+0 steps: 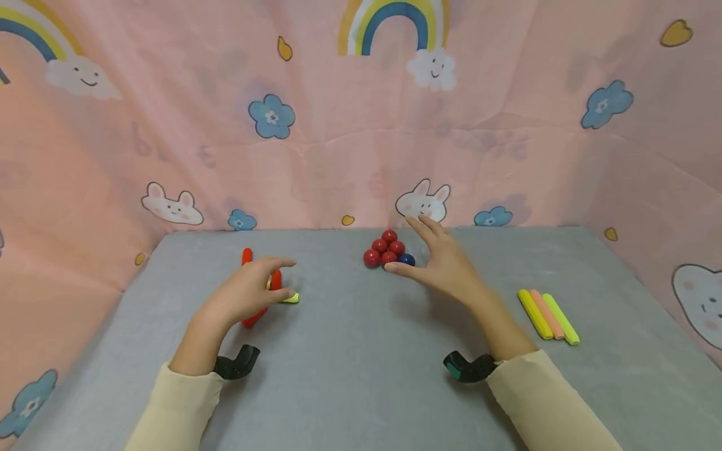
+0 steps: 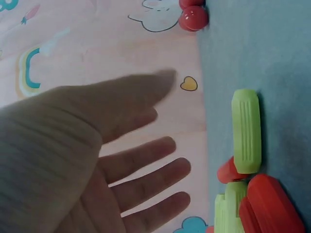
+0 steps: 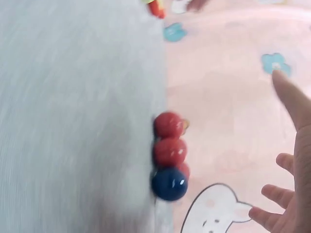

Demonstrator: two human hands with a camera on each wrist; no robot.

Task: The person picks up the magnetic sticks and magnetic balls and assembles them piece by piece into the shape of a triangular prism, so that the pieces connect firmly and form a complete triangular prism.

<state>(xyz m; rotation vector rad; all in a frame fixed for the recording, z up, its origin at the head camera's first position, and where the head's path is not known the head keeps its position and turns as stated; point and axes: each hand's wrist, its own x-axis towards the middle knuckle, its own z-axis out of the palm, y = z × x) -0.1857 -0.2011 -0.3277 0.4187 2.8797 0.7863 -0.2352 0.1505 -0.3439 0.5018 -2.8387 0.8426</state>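
Observation:
My left hand [image 1: 245, 291] hovers over a group of chunky sticks, fingers spread, thumb pointing right, holding nothing. Several red sticks [image 1: 276, 280] and a yellow-green stick [image 1: 291, 299] lie partly hidden beneath it. The left wrist view shows grooved light green sticks [image 2: 247, 131] beside red ones [image 2: 274, 206]. My right hand [image 1: 445, 263], also with spread fingers and nothing in its grasp, is just right of a triangle of shiny balls. Several red balls [image 1: 379, 245] and one dark blue ball [image 1: 406, 259] touch each other; the blue one sits at the near right corner.
On the right of the grey table [image 1: 350, 376] lie a yellow stick [image 1: 534, 314], a peach stick [image 1: 547, 314] and a yellow-green stick [image 1: 561, 319], side by side. A pink patterned cloth [image 1: 338, 156] hangs behind the table's far edge. Each wrist bears a black camera mount [image 1: 237, 362].

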